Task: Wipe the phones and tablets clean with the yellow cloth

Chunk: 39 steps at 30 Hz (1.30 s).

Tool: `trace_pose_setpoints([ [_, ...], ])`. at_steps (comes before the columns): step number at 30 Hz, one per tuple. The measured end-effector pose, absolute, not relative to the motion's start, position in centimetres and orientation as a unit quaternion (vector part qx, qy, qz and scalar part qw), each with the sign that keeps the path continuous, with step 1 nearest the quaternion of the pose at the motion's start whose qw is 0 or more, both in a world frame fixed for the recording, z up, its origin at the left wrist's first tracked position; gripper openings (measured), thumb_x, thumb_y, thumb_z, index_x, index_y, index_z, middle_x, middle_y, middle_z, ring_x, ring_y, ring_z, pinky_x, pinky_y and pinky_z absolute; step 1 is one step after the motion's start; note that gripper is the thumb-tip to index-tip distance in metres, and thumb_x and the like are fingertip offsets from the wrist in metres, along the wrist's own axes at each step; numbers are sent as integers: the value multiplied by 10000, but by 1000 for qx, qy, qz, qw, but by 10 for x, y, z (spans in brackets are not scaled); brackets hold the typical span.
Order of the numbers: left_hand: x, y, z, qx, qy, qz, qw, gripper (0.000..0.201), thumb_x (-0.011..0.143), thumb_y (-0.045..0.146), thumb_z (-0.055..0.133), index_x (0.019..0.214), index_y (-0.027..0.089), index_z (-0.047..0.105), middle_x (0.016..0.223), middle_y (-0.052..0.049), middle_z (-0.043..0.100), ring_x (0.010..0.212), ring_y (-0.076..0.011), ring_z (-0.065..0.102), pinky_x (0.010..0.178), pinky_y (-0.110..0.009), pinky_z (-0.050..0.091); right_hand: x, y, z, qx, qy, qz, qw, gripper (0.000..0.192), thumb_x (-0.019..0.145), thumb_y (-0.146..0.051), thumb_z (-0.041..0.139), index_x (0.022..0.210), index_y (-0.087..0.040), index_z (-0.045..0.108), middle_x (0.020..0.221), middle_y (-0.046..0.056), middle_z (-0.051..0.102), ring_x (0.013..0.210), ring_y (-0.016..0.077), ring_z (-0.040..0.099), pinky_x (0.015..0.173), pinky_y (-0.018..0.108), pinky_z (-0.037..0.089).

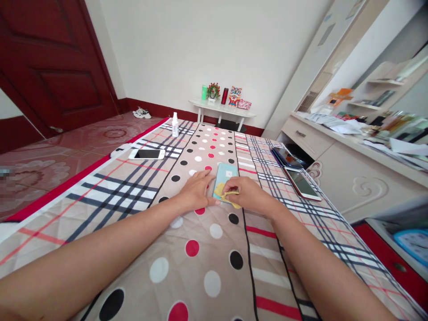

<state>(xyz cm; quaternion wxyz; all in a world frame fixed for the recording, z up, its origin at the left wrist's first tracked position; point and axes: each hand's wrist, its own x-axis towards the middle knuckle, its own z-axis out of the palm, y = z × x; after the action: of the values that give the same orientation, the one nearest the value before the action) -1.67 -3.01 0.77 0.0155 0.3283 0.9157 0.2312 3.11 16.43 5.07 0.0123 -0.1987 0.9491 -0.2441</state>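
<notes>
Light-blue phone [225, 177] lies flat on our bed cover [207, 249], mid-bed on the polka-dot strip, back side up. Our right hand [245, 192] pinches a small yellow cloth [224, 192] against the phone's near end, fingers curled shut on the cloth. Our left hand [197, 189] sits flat and spread just beside the phone's left edge, fingertips touching it, gripping nothing.

Around it on the bed:
- White phone [147, 154] screen up on the plaid strip, well left of the blue one.
- White spray bottle [174, 125] upright near the far left edge.
- 2 more phones on the right plaid strip: a red-edged one [302, 184] screen up, a dark one [286, 158] just beyond it, the 2 nearly touching.

Further out: small white table [222, 109] against the far wall, carrying a potted plant [213, 92], a green cup, a dark red flask [224, 96] and a colourful figure. Red door [53, 62] at left, white shoes [141, 113] on the floor near it. Cluttered white surface [351, 142] with drawers along the right.
</notes>
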Motion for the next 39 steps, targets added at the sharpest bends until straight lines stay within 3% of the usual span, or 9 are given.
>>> trace_pose_setpoints([
  [7, -15, -30, 7, 331, 919, 216, 7, 845, 683, 575, 690, 1382, 171, 444, 1521, -150, 319, 1390, -318, 299, 1132, -443, 277, 35, 174, 62, -158, 975, -154, 30, 97, 697, -152, 609, 757, -194, 673, 782, 12, 684, 668, 138, 569, 574, 232, 346],
  [13, -14, -29, 9, 327, 920, 216, 11, 841, 684, 578, 686, 1384, 179, 446, 1522, -143, 319, 1384, -317, 304, 1126, -440, 285, 23, 176, 49, -90, 980, -171, -55, 146, 759, -169, 571, 824, -171, 702, 846, 52, 703, 727, 155, 600, 628, 236, 388],
  [19, -15, -30, 8, 329, 919, 219, 10, 841, 687, 588, 679, 1387, 187, 440, 1523, -141, 318, 1379, -316, 310, 1121, -447, 286, 33, 171, 62, -162, 973, -164, 34, 127, 697, -137, 612, 755, -202, 704, 797, 18, 707, 693, 152, 597, 589, 231, 371],
  [25, -16, -30, 6, 327, 917, 228, 11, 826, 676, 582, 688, 1369, 198, 455, 1513, -133, 338, 1376, -320, 315, 1117, -453, 293, 26, 173, 51, -75, 983, -164, -42, 125, 755, -163, 562, 800, -176, 678, 821, 42, 699, 705, 153, 592, 612, 237, 375],
  [30, -15, -30, 7, 330, 917, 226, 10, 825, 679, 554, 697, 1375, 187, 447, 1518, -143, 327, 1379, -332, 307, 1119, -463, 290, 36, 157, 50, -146, 976, -159, 12, 58, 706, -203, 599, 734, -211, 649, 727, -3, 671, 620, 128, 540, 538, 235, 300],
  [35, -17, -31, 8, 338, 916, 215, 22, 839, 703, 589, 658, 1395, 180, 419, 1533, -154, 295, 1392, -333, 284, 1129, -472, 260, 33, 161, 49, -46, 991, -109, -69, 58, 702, -229, 594, 741, -207, 631, 743, 14, 661, 637, 148, 533, 546, 254, 275],
  [39, -21, -34, 11, 360, 909, 201, 66, 828, 730, 471, 644, 1447, 183, 345, 1568, -136, 214, 1431, -316, 211, 1151, -458, 208, 36, 150, 43, -103, 984, -129, -74, 56, 711, -200, 578, 754, -202, 614, 733, 11, 650, 631, 142, 520, 563, 254, 287],
])
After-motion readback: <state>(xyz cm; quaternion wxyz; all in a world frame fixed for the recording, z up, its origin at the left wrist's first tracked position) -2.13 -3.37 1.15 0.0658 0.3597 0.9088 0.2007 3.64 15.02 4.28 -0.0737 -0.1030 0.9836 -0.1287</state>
